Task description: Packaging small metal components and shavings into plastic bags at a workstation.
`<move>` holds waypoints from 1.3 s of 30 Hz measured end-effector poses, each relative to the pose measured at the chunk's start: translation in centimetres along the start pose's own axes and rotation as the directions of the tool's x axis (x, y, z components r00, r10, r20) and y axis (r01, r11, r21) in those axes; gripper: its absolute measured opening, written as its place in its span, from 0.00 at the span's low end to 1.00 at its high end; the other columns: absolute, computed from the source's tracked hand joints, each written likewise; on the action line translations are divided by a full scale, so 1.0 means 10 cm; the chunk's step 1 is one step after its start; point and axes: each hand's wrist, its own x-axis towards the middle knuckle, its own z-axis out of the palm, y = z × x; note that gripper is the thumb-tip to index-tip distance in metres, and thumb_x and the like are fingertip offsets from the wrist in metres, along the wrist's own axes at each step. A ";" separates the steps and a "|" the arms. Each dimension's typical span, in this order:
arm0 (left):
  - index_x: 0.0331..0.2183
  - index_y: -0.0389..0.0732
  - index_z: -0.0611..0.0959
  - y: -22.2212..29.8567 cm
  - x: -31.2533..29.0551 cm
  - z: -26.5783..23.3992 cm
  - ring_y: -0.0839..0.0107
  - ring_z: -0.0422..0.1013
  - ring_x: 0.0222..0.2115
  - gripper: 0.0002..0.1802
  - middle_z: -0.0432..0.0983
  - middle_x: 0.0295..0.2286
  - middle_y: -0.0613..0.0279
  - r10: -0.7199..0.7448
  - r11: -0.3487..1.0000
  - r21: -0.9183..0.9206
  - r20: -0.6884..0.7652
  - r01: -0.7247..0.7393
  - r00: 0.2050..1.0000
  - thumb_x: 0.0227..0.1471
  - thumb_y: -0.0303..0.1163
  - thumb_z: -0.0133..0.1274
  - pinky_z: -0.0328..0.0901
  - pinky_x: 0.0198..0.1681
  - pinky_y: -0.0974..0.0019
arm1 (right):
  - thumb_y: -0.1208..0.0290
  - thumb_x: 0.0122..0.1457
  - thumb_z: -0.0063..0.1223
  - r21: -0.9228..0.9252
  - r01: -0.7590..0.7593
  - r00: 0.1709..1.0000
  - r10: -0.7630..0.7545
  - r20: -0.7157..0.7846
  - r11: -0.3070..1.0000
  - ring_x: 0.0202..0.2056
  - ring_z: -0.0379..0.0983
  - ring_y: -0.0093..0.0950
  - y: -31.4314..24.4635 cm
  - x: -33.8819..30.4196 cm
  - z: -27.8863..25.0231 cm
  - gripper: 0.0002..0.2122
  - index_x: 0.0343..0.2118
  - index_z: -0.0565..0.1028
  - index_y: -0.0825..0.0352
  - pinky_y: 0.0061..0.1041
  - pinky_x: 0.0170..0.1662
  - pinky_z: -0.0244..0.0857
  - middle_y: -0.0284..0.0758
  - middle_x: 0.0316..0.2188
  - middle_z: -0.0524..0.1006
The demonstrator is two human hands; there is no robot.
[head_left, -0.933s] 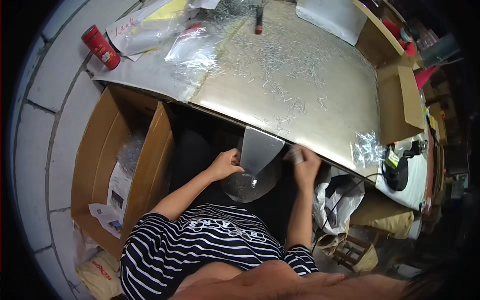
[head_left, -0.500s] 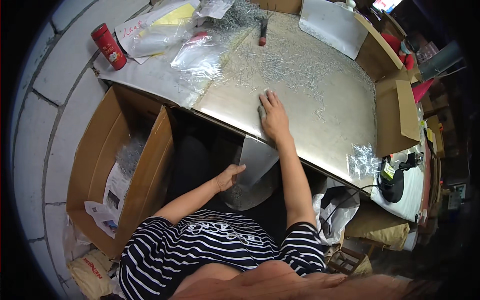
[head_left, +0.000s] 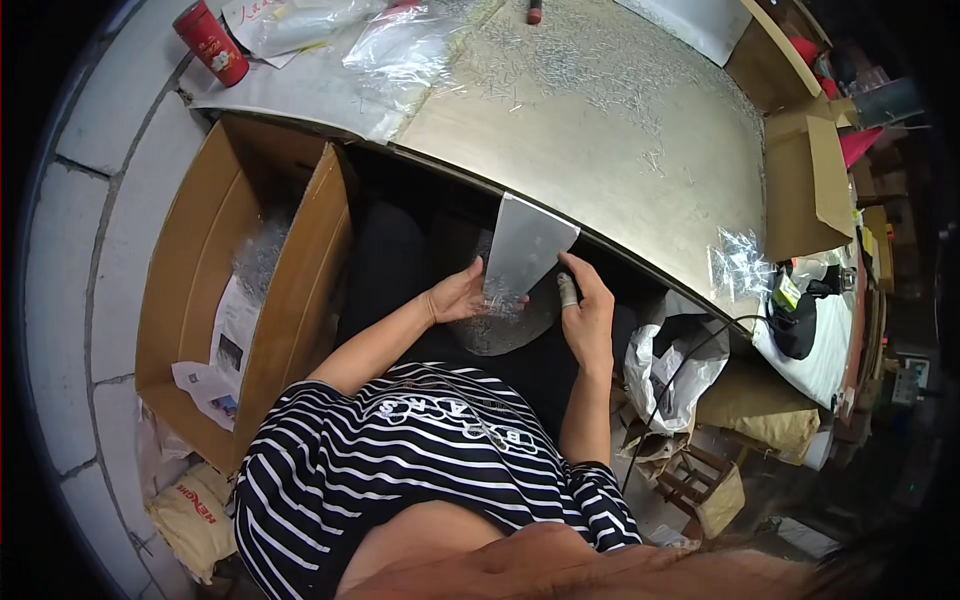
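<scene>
Flanking a tapering grey sheet (head_left: 530, 240), the person's two bare hands lie below the front edge of a metal-topped table (head_left: 700, 150). The sheet slopes down from that edge, narrow end lowest. Left hand (head_left: 462, 295): loosely spread at the sheet's lower left, fingers passing behind the narrow end; small shiny pieces (head_left: 500, 306) show there, though whether the hand grips them cannot be told. Right hand (head_left: 590, 305): partly curled, index fingertip just beside the sheet's right edge, contact unclear, with a pale covering (head_left: 567, 290) on one digit. Beneath the hands, a rounded grey tray (head_left: 505, 340) sits over the lap. Thin metal pins (head_left: 600, 70) lie scattered across the tabletop; at left stands an open cardboard box (head_left: 185, 270) containing papers (head_left: 205, 390)
</scene>
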 end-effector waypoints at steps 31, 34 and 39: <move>0.60 0.39 0.61 0.28 -0.11 0.52 0.57 0.73 0.45 0.33 0.73 0.46 0.48 0.037 0.944 0.330 -0.145 0.013 0.989 0.62 0.51 0.37 0.75 0.38 0.62 | 0.80 0.50 0.56 0.250 -0.200 0.954 0.130 0.270 0.947 0.29 0.72 0.19 0.49 -0.01 0.17 0.06 0.31 0.79 0.72 0.22 0.34 0.66 0.33 0.25 0.79; 0.59 0.35 0.61 0.38 -0.27 0.41 0.52 0.74 0.43 0.36 0.71 0.47 0.38 0.141 0.932 0.357 -0.198 -0.062 0.970 0.62 0.55 0.35 0.72 0.41 0.63 | 0.76 0.53 0.58 0.388 -0.013 0.999 0.032 -0.043 0.922 0.29 0.70 0.17 0.49 0.19 -0.42 0.05 0.31 0.79 0.72 0.20 0.34 0.65 0.31 0.24 0.78; 0.51 0.31 0.70 0.38 -0.32 0.22 0.55 0.75 0.42 0.26 0.75 0.44 0.42 0.132 0.917 0.397 -0.180 -0.051 0.975 0.63 0.43 0.37 0.73 0.40 0.63 | 0.77 0.53 0.55 -0.283 -0.160 0.777 -0.056 -0.627 0.946 0.29 0.75 0.30 1.35 0.48 -1.40 0.04 0.30 0.78 0.70 0.25 0.35 0.67 0.40 0.27 0.78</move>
